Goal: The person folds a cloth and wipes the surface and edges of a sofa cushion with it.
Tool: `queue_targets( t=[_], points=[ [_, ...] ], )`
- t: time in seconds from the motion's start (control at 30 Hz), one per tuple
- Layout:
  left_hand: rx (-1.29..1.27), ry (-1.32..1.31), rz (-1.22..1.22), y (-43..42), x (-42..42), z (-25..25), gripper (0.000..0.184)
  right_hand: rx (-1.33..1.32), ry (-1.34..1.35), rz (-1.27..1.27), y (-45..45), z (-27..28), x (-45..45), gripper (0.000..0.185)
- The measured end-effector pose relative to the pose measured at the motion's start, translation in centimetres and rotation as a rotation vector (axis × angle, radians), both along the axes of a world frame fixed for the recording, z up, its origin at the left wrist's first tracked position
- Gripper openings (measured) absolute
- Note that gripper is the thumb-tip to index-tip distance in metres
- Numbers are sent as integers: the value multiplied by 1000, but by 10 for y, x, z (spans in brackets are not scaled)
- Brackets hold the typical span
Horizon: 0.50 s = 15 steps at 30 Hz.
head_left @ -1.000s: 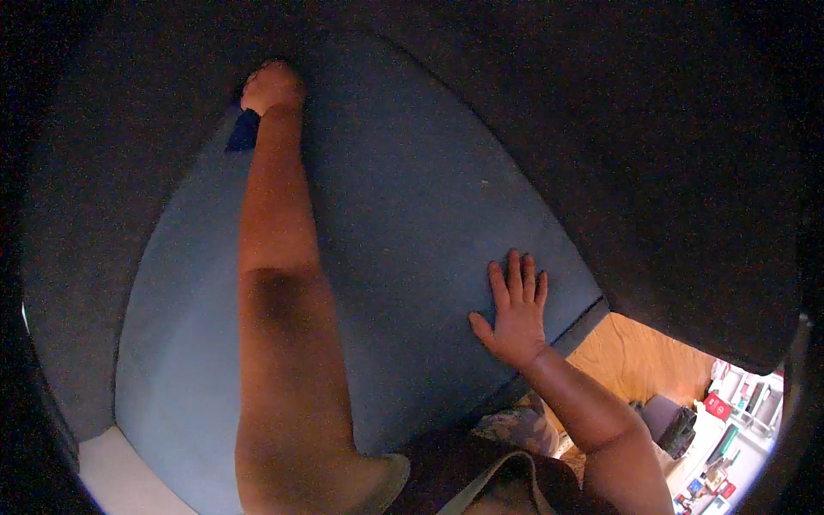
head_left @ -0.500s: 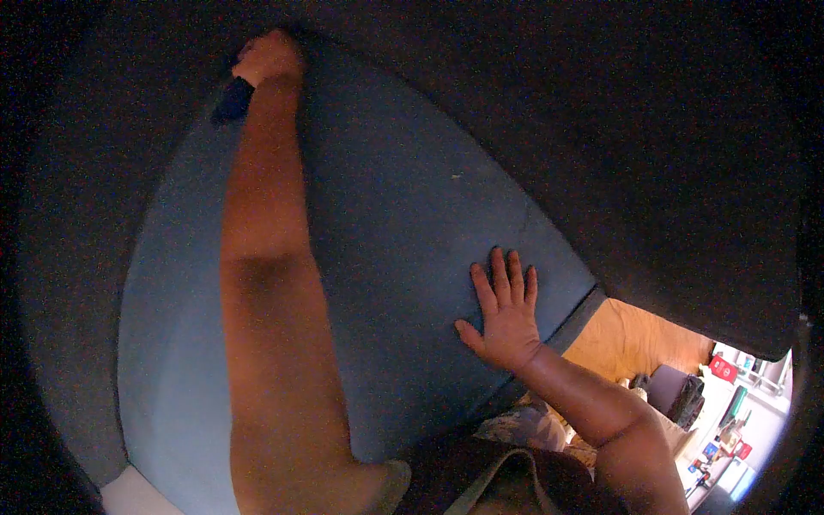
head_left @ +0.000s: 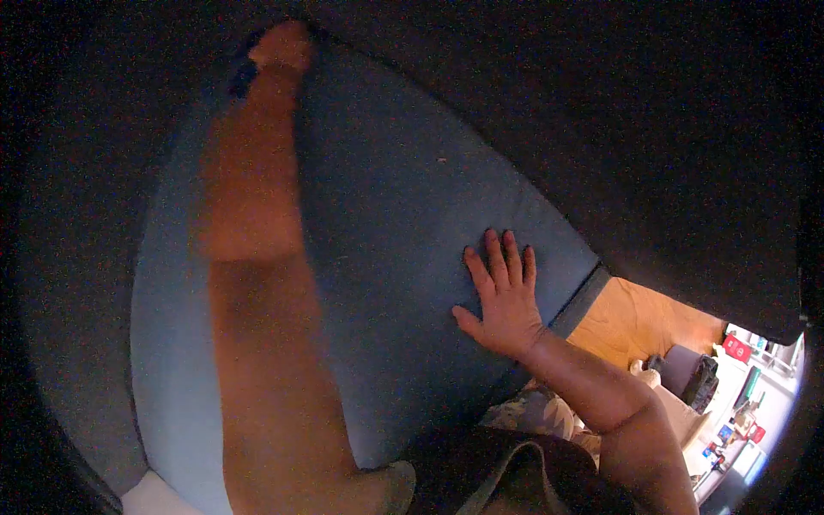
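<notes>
My left hand [head_left: 283, 47] reaches to the far upper corner of a blue-grey padded seat [head_left: 386, 215], with the arm stretched out and blurred. Its fingers are closed on a dark blue cloth [head_left: 244, 79], part of which shows beside the wrist. My right hand [head_left: 506, 305] lies palm down on the same seat, nearer its right edge, fingers spread and holding nothing. A small pale speck [head_left: 442, 160] lies on the fabric between the two hands.
Dark upholstered sides [head_left: 618, 154] rise around the seat. Past its right edge are a wooden floor [head_left: 639, 322] and assorted items, among them a red object [head_left: 736, 348]. A whitish surface [head_left: 154, 498] shows at lower left.
My left hand has shifted slightly upward and right with the cloth, and less of the cloth shows. The right hand stays flat on the seat; the whole view has moved a little.
</notes>
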State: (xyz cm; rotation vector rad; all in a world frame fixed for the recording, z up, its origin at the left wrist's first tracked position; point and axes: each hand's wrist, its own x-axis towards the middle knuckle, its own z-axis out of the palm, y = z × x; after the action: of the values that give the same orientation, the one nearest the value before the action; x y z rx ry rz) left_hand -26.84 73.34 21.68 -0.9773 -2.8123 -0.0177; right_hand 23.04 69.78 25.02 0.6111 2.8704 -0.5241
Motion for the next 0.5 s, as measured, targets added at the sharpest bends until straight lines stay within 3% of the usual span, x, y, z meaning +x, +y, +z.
queue_targets(
  t=[0.2, 0.27, 0.3, 0.33, 0.43, 0.47, 0.5],
  points=[
    [-47, -82, -236, -12, 183, 22, 21, -7, -15, 17, 0, -15, 20, 79],
    [-40, -196, -444, -13, 219, 8, 23, 14, -3, 17, 6, -22, 22, 78],
    [86, -239, -643, -21, 241, -2, 26, -3, -2, 14, 7, -26, 26, 79],
    [217, -281, -839, -27, 255, -8, 29, -17, -3, 13, 8, -30, 28, 79],
    [313, -358, -894, -47, 231, -20, 35, -12, 10, 16, 10, -49, 38, 79],
    [213, -323, -590, -56, 204, -12, 34, -8, 4, 9, 10, -50, 38, 79],
    [-55, -216, -186, -54, 172, 16, 32, -5, 13, 8, 9, -51, 35, 79]
  ],
)
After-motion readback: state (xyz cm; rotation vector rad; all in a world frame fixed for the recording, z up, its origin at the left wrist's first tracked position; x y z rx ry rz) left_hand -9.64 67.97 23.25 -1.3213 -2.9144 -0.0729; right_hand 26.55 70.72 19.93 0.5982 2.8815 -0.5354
